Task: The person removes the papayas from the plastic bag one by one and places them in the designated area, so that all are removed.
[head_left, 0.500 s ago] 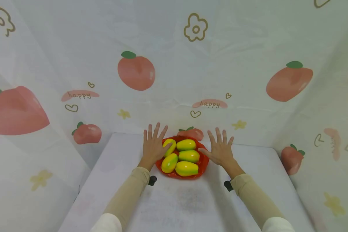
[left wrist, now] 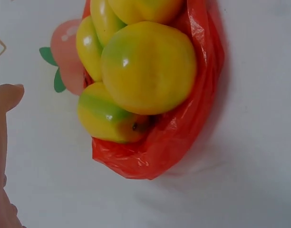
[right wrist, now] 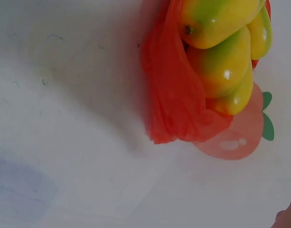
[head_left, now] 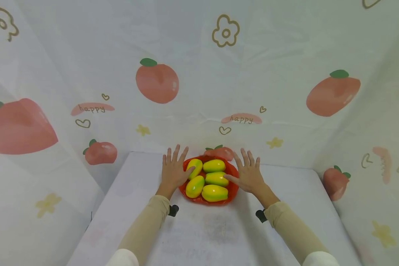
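Several glossy yellow-and-green mango-like fruits (head_left: 214, 165) lie together in an opened red plastic bag (head_left: 232, 190) on the white table. My left hand (head_left: 173, 174) is spread over the bag's left side, its thumb overlapping the back left fruit in the head view. On the other side, my right hand (head_left: 251, 178) has its fingers spread too, with the thumb pointing in across a middle fruit. Neither hand grips anything. In the left wrist view the thumb (left wrist: 7, 97) stands apart from the bag (left wrist: 179, 142). The right wrist view shows the bag's crumpled rim (right wrist: 171, 114).
White cloth walls printed with peaches, flowers and hearts enclose the table (head_left: 206, 236) at the back and both sides. The bag lies close to the back wall (head_left: 199, 136). A dark smudge (head_left: 216, 225) marks the tabletop in front of it.
Both hands have shifted slightly to the left and toward me, the right thumb now reaching further over the bag. The bag and fruits stay in place.
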Motion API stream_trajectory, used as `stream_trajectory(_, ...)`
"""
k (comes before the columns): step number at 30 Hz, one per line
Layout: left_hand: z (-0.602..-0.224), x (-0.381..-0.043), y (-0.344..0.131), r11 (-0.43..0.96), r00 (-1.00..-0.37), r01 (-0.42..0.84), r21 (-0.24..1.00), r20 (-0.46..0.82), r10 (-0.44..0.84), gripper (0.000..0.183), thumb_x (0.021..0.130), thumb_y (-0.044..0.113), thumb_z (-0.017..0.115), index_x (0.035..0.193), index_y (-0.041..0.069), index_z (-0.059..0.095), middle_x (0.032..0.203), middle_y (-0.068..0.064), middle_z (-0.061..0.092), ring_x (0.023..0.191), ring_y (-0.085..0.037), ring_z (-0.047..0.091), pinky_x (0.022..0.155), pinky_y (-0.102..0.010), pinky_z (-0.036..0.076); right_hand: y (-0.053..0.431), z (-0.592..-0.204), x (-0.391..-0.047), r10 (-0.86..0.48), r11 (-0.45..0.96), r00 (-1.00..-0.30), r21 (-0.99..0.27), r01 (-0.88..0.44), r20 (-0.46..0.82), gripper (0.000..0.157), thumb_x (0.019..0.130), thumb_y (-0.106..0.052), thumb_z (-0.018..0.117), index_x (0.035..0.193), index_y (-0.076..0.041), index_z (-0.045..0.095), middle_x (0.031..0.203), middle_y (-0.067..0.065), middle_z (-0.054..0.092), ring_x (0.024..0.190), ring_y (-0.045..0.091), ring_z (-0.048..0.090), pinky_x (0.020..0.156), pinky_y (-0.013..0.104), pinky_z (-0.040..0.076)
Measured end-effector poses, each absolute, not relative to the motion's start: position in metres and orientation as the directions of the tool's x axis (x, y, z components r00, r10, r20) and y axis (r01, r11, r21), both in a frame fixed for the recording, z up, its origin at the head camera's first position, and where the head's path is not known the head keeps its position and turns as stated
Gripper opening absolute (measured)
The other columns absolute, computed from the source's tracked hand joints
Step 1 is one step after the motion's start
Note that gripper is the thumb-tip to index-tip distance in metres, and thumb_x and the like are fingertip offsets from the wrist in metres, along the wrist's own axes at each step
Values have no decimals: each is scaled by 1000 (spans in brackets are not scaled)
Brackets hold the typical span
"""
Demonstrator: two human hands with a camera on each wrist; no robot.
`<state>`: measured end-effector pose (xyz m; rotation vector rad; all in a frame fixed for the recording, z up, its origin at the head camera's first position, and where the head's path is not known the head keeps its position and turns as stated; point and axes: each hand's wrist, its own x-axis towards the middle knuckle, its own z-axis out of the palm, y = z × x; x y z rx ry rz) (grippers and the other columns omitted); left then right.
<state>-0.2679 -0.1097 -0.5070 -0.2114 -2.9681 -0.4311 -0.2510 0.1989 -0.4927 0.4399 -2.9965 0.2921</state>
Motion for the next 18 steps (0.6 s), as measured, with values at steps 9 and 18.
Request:
stream_trajectory(9, -519, -267, -120, 919, -986, 125, 375, 146, 75, 86, 96, 60, 55, 165, 31, 13, 174, -9, 9, 158, -44, 11, 128, -65, 13, 191, -495, -244, -321, 903, -944, -273, -331, 84, 107, 87, -71, 60, 164, -14, 15, 171, 21, 7, 156, 49, 10, 122, 77, 9)
stream_trajectory(18, -533, -267, -127, 849, -989, 103, 519, 143, 32, 89, 95, 55, 62, 165, 27, 15, 172, -10, 15, 157, -43, 19, 130, -61, 16, 177, -499, -230, -373, 857, -927, -364, -364, 48, 107, 85, -70, 66, 163, -14, 20, 170, 18, 9, 153, 51, 20, 118, 68, 35)
